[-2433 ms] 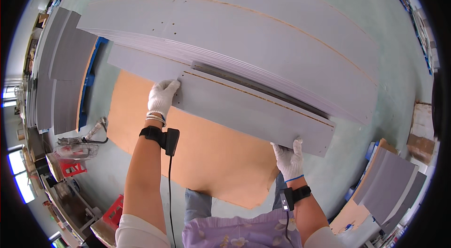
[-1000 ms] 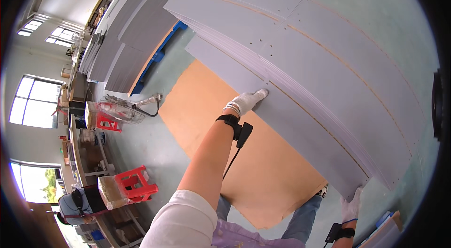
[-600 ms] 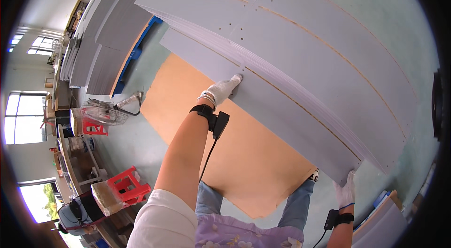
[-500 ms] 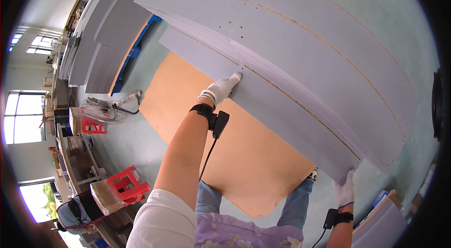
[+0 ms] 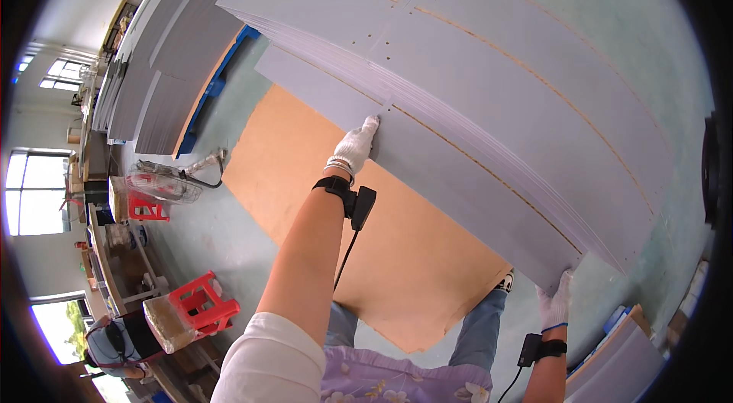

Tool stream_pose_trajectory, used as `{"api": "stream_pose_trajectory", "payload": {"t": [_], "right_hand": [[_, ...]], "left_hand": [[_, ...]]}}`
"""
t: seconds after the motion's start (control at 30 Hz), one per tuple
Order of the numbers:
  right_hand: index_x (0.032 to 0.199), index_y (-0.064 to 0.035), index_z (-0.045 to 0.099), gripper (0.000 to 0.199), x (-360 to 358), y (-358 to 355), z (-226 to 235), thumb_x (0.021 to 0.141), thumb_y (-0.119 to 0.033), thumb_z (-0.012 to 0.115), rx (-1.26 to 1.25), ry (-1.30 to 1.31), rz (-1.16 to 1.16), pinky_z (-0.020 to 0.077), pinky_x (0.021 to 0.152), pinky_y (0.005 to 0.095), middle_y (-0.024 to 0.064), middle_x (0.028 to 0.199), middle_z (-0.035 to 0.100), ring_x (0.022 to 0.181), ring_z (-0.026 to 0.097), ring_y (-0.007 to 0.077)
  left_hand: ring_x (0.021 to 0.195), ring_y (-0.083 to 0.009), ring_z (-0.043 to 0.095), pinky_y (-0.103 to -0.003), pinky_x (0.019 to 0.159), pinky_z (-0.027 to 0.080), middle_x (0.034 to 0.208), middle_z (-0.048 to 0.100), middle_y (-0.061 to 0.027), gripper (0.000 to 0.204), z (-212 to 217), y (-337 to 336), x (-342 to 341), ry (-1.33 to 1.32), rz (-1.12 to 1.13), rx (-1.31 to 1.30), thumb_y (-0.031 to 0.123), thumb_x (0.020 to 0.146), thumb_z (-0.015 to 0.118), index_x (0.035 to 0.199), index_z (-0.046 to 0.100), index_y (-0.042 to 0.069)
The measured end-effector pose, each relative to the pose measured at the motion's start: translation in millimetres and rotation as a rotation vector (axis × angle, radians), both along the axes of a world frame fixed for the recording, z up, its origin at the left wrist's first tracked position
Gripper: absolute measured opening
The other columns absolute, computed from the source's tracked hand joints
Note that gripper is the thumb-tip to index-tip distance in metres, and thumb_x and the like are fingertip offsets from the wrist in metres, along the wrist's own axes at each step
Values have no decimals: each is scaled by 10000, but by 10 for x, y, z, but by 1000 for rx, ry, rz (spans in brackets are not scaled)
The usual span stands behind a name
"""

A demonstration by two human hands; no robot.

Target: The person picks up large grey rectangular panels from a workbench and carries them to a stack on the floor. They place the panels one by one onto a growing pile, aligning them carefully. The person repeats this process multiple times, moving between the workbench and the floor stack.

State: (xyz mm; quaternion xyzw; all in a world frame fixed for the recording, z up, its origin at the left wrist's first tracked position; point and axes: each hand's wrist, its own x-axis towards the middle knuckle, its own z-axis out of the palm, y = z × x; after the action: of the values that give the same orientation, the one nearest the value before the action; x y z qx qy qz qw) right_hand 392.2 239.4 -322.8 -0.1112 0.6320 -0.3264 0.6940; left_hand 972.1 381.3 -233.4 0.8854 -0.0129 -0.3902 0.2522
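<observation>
A long grey panel point(image 5: 466, 182) with a narrow brown groove lies along the near side of a tall stack of similar panels point(image 5: 504, 90). My left hand point(image 5: 354, 149), in a white knit glove, grips its near edge by its left end, beside a seam with another grey panel point(image 5: 305, 78). The thumb rests on top and the other fingers are mostly hidden underneath. At the near right corner my right hand point(image 5: 556, 304), gloved too, is closed on the panel's end. Black devices are strapped to both wrists.
A brown sheet point(image 5: 382, 250) lies on the floor before me, by my legs. At left are a fan point(image 5: 164, 182), a red stool point(image 5: 202, 304), workbenches, a person point(image 5: 118, 346), and a panel stack point(image 5: 164, 75) on a blue pallet. More panels point(image 5: 618, 365) stand at lower right.
My left hand has shifted slightly left along the panel's near edge. My right hand stays at the corner. The view has moved a little, and the person at lower left has changed posture.
</observation>
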Motion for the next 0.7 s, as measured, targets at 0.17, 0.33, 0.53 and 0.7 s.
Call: {"api": "stream_pose_trajectory", "payload": {"t": [0.17,0.33,0.53,0.7], "right_hand": [[1339,-76,494,594,-27,20,59,915,-448,681,-127,67,212,479,966,390,58,1309,523,1189,503,205],[1425,-60,405,670,-24,-2,61,938,-453,645,-172,124,338,424,1052,411,81,1413,437,1281,429,229],[1249,-91,441,509,3,-90,105,958,-494,549,-60,-51,412,409,955,413,69,1238,463,1134,447,230],[1059,-127,495,421,-460,-549,0,973,-538,461,39,-67,475,405,842,412,53,1046,505,972,478,227]], "left_hand": [[1042,-302,600,-388,962,433,1067,652,-162,814,-15,6,66,17,-103,0,706,907,366,1300,593,31],[1370,-366,424,-419,1119,352,1491,420,-226,836,-26,144,-200,-259,132,-73,641,949,400,1538,245,69],[1362,-373,430,-392,1115,345,1457,461,-236,802,351,1100,-631,-374,80,-43,612,935,451,1481,372,29],[1271,-351,509,-420,1048,399,1329,578,-199,642,1048,2577,-1539,-156,-99,233,554,931,453,1308,565,47]]}}
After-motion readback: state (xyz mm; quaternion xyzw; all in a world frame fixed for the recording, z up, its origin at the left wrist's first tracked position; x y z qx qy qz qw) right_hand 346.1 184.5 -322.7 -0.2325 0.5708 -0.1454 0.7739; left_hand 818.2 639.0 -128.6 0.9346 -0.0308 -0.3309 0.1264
